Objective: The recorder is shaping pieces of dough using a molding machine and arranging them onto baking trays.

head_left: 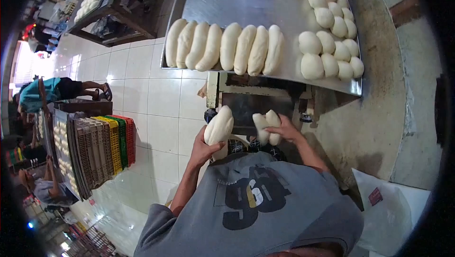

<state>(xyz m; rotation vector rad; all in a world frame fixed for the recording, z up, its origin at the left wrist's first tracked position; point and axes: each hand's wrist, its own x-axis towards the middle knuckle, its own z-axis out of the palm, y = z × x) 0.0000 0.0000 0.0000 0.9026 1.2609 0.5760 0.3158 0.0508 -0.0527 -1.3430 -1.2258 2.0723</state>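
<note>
My left hand [207, 147] is closed around long pieces of pale dough [221, 126], held upright in front of my chest. To its right, my right hand [283, 130] grips two shorter pieces of dough [261, 126] that stand side by side and look slightly blurred. Beyond both hands is a metal-topped table [227, 6]. Along its near left edge lies a row of several long dough rolls [231, 46]. Round dough balls [310, 43] are grouped in rows on the table's right side.
A dark machine or stand [256, 103] sits under the table edge before me. On the left, stacked crates [113, 145] stand on the tiled floor [161, 98], near a person in a teal shirt [31, 97]. A white plastic sack [388, 209] lies at lower right.
</note>
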